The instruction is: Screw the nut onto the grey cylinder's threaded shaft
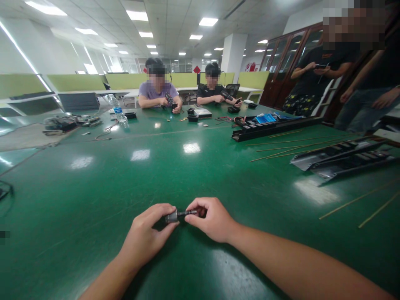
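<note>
A small metal part (176,216) with a silver cylindrical end and a thin dark shaft is held horizontally over the green table. My left hand (146,231) pinches the silver end between fingers and thumb. My right hand (212,219) grips the far tip of the dark shaft with its thumb and fingers. Both hands are close together, and the middle of the part shows between them. The fingers hide part of the silver end and the shaft's tip.
The green workbench (131,175) spreads ahead, with black cable-chain sections (275,129) and thin rods (296,148) at right. Two seated people (158,89) (212,85) work across it among tools, and a water bottle (117,110) stands far left. Two standing people (321,79) (368,91) are at right.
</note>
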A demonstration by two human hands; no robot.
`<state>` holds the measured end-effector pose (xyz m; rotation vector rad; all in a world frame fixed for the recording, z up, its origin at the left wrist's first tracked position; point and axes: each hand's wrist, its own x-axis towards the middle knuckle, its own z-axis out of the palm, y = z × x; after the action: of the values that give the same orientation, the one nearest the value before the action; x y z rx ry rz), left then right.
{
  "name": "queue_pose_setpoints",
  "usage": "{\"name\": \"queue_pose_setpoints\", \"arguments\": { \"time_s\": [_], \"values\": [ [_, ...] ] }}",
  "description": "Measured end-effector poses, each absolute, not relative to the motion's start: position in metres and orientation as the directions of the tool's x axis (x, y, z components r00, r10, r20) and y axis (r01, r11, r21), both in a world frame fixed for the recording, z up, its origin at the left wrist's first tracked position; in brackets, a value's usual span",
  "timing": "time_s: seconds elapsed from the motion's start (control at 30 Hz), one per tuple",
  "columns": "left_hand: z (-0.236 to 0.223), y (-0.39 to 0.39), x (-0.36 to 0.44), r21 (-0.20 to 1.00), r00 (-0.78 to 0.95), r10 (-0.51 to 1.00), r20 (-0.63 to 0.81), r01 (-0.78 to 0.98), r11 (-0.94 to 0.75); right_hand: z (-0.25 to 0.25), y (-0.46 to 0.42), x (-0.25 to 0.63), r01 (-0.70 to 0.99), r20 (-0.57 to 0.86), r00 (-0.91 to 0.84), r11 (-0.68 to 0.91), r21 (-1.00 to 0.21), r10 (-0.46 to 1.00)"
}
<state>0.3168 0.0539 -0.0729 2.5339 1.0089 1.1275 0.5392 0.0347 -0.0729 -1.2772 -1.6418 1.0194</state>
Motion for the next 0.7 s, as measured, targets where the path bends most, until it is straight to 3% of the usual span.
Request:
{"name": "queue_pose_setpoints", "arguments": {
  "time_s": [0.7],
  "values": [
    [-0.0743, 0.0563, 0.3126, 0.417, 0.474, 0.653, 0.59, 0.514, -0.75, -0.074, 0.0355, 0.5385, 0.313, 0.114, -0.15, 0.156, -0.937, 0.982]
  ]
}}
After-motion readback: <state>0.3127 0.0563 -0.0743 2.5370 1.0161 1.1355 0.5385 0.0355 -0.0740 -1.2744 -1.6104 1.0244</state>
